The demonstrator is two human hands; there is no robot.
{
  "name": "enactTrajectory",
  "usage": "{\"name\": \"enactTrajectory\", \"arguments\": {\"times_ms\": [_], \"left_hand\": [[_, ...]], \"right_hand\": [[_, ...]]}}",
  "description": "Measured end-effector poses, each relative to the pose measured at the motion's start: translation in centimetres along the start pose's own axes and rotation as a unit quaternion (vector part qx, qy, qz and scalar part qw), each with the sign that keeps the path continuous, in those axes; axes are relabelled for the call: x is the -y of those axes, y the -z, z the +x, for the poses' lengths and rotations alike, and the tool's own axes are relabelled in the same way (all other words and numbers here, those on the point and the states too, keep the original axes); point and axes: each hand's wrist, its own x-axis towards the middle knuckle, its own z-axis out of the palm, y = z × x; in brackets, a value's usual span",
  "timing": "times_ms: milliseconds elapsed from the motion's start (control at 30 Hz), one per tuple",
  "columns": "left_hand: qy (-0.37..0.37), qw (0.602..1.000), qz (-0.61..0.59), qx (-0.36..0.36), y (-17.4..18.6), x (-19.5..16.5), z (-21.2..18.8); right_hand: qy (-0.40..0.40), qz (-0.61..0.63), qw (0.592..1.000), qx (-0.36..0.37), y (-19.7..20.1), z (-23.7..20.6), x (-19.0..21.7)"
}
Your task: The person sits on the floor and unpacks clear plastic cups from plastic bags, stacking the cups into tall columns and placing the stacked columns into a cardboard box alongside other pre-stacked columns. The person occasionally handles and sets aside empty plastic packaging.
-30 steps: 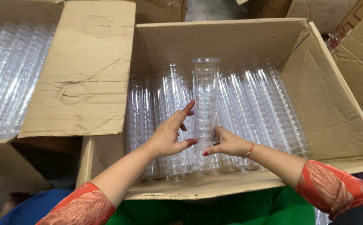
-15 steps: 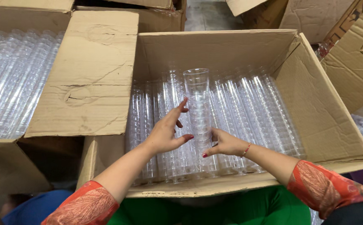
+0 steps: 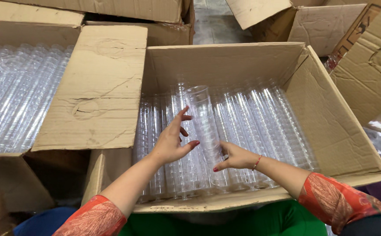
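Nearest to me, my two forearms in orange patterned sleeves (image 3: 335, 199) reached forward over the near wall of the open cardboard box (image 3: 343, 135), with green cloth (image 3: 243, 220) showing just below that wall. My left hand (image 3: 171, 142) was positioned left of the stack of clear plastic cups (image 3: 203, 122); its fingers were spread apart and extended, the thumb pointing right toward the stack, and I could not tell whether the fingertips actually touched the plastic. My right hand (image 3: 234, 156) was at the near, lower end of the same stack, fingers curled together around it, so the grip was closed on the stack from the right side. A thin bracelet (image 3: 256, 162) sat on my right wrist. The stack was raised at an angle, its open rim pointing toward the far wall of the box, its near end down among the others. Beneath and on both sides of it, further rows of clear cup stacks (image 3: 269, 118) lay side by side, running near to far and filling the box floor. To the left, a folded-out box flap (image 3: 98, 87) lay flat, and beyond that a second box (image 3: 6, 91) held similar clear stacks. At the far side and far right, more cardboard boxes (image 3: 365, 65) stood close together.
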Motion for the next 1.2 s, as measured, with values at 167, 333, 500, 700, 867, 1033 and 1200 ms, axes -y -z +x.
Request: {"name": "enactTrajectory", "arguments": {"times_ms": [167, 333, 500, 700, 867, 1033, 1200], "left_hand": [[0.027, 1.000, -0.002, -0.006, -0.5, 1.1, 0.0], [0.100, 0.954, -0.270, -0.079, -1.1, 4.9, 1.2], [0.062, 0.835, -0.535, -0.109, -0.4, 7.8, 1.4], [0.104, 0.743, -0.635, -0.183, 2.4, 4.2, 1.8], [0.045, 0.765, -0.623, -0.156, 3.8, -2.5, 1.0], [-0.060, 0.799, -0.578, -0.155, 6.9, -9.4, -0.1], [-0.137, 0.800, -0.572, -0.117, 10.1, -15.5, -2.3]], "right_hand": [[-0.043, -0.037, 0.998, -0.002, -0.1, -0.1, 0.3], [0.032, -0.081, 0.996, 0.002, -0.2, -0.2, 0.5], [0.054, -0.108, 0.991, -0.065, 0.1, 0.1, 0.4], [0.183, -0.157, 0.953, -0.180, 1.5, -0.1, 1.2], [0.237, -0.195, 0.926, -0.217, 2.5, -1.9, 4.3], [0.320, -0.140, 0.910, -0.224, 1.9, -7.4, 8.7], [0.290, 0.176, 0.940, -0.031, -3.0, -13.8, 11.0]]}}
